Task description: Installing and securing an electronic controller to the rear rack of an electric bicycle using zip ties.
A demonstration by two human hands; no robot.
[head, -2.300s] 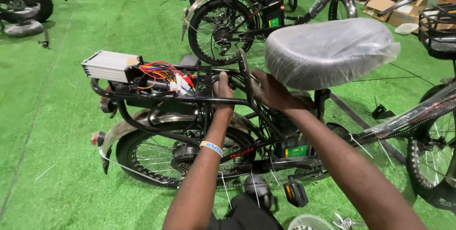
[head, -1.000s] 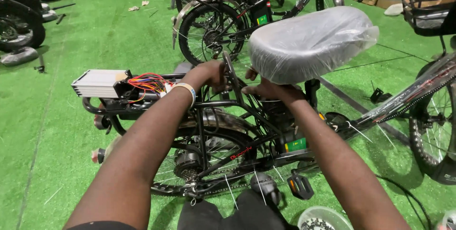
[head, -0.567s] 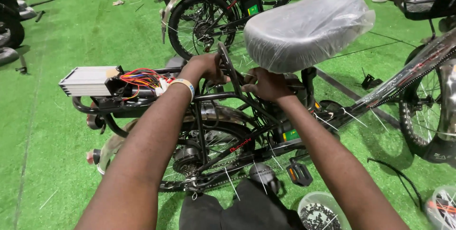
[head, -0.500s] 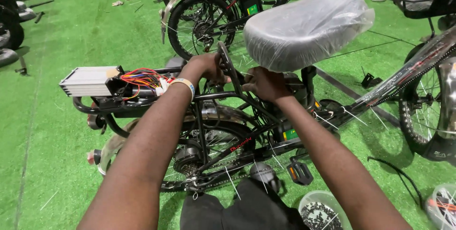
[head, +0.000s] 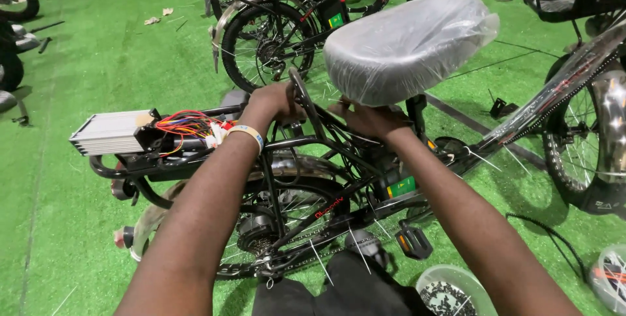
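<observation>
Both hands have barely shifted since a moment earlier, staying under the seat while the view has crept closer. Left hand (head: 270, 102) keeps a closed grip around the black frame tube (head: 306, 104) just behind the saddle; right hand (head: 372, 120) is curled beneath the plastic-wrapped saddle (head: 407, 45), but whether its grip encloses anything is hidden. Outward to the left, the rear rack (head: 163, 163) carries a silver controller box (head: 107, 133) with a bunch of coloured wires (head: 189, 123). Below sit the rear wheel (head: 274, 225) and a pedal (head: 413, 243), all on green turf (head: 78, 61). By the look of it, fitting work around the seat post is under way; a firm steadying hold on the tube seems called for.
</observation>
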